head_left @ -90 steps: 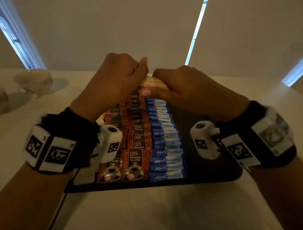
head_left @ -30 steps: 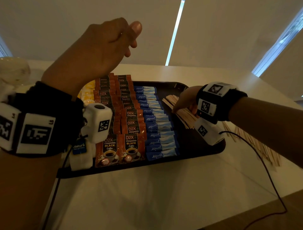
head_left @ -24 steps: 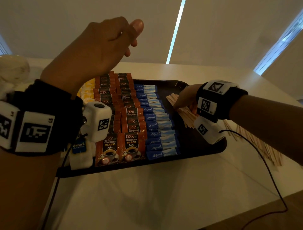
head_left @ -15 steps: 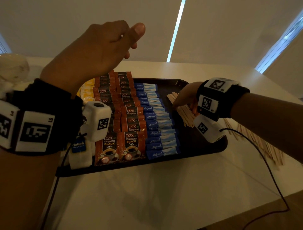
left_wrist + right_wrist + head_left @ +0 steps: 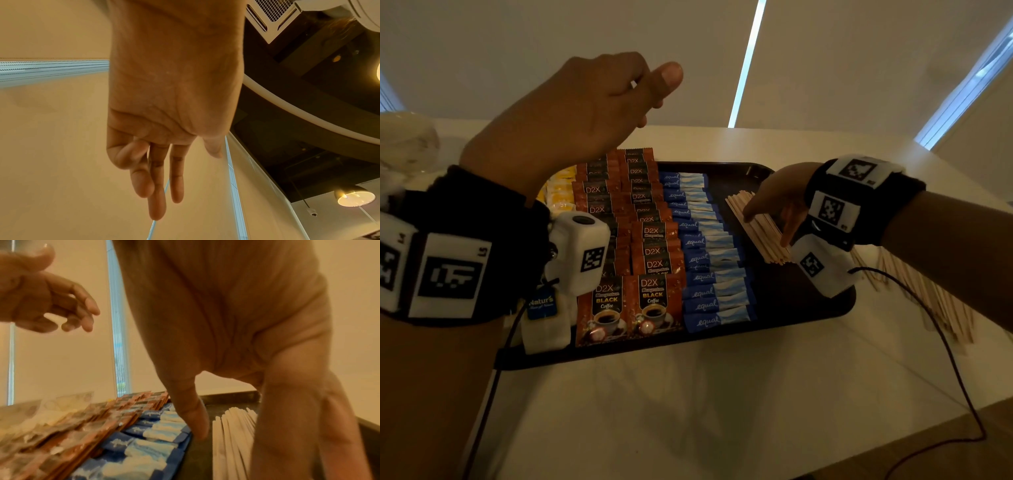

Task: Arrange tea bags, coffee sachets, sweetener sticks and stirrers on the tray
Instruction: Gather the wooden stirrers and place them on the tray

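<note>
A black tray (image 5: 791, 305) holds tea bags (image 5: 546, 325) at its left, two columns of brown coffee sachets (image 5: 654, 267), a column of blue sweetener sticks (image 5: 709, 260) and a bundle of wooden stirrers (image 5: 760, 236) on its right side. My right hand (image 5: 768, 222) rests on the stirrers with straight fingers. In the right wrist view its thumb (image 5: 195, 418) points down at the tray between the sweetener sticks (image 5: 156, 434) and the stirrers (image 5: 230, 443). My left hand (image 5: 654, 99) hangs in the air above the tray's far left, loosely curled and holding nothing (image 5: 179, 175).
More loose stirrers (image 5: 941, 308) lie on the white table (image 5: 688, 411) to the right of the tray. A pale cup (image 5: 407, 137) stands at the far left. A thin cable (image 5: 945, 359) trails from my right wrist toward the table's near right edge.
Three seconds ago both hands held the stirrer bundle over the tray's far end. Now it lies on the tray's right side under my right hand, and my left hand has let go and risen.
</note>
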Demonstrator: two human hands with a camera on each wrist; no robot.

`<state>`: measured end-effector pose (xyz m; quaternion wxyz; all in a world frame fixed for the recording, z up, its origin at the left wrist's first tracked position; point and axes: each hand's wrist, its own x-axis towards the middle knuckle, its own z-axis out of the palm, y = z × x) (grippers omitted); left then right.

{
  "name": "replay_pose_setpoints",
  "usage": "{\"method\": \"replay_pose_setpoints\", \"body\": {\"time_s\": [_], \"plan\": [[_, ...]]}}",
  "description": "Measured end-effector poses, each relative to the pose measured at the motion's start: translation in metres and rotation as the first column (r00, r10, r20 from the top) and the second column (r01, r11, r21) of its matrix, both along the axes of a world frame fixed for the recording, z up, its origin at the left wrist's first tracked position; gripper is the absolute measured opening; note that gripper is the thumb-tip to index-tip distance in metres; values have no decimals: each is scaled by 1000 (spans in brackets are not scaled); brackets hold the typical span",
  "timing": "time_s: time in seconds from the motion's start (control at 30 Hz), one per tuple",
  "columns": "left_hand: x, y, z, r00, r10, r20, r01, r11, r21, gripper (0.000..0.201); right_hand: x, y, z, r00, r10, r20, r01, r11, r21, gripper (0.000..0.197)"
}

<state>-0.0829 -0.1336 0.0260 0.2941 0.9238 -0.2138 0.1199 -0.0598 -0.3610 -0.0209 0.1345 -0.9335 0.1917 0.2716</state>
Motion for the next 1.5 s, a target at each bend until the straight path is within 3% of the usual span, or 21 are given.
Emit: {"method": "replay_pose_setpoints", "body": {"time_s": [0.07,0.13,0.27,0.47,0.53,0.63,0.73,0.83,0.87,0.93,1.1,1.33,1.5], "plan": [[1,2,0,1000,7,1,-7,1000,8,62,-3,-4,7,998,-68,-10,69,995,66,71],[1,4,0,1000,10,12,-10,1000,1,60,-7,-16,19,992,-125,31,121,987,106,63],[4,8,2,999,5,38,-5,1000,-2,62,-26,-59,40,982,-138,132,148,987,-69,60],[0,-3,0,999,-44,21,44,999,-5,64,-69,-119,41,954,-290,73,299,927,-228,72],[-1,-9,-4,996,-83,9,83,997,4,62,-77,-138,32,953,-300,33,300,930,-213,79],[4,-10,-10,993,-115,2,115,993,-14,70,-88,-165,14,948,-317,24,318,941,-115,112],[9,-9,-12,992,-129,12,129,991,-31,82,-87,-191,-7,902,-427,64,431,899,-75,122],[10,-11,-13,989,-147,28,147,989,-19,80,-81,-185,-11,916,-397,55,400,913,-74,137],[12,-10,-14,989,-145,28,145,989,-11,80,-74,-184,-13,917,-394,64,398,913,-86,137],[13,-9,-15,990,-136,22,136,991,-14,78,-69,-164,-4,925,-367,102,375,924,-74,116],[21,-2,-17,992,-124,38,126,990,-62,46,-61,-149,15,927,-351,130,368,918,-148,93],[43,1,-28,983,-182,30,185,969,-166,39,-86,-185,9,891,-451,44,452,876,-168,89],[45,2,-30,976,-211,52,218,956,-197,39,-75,-156,-6,963,-260,-73,251,961,-112,98]]}}
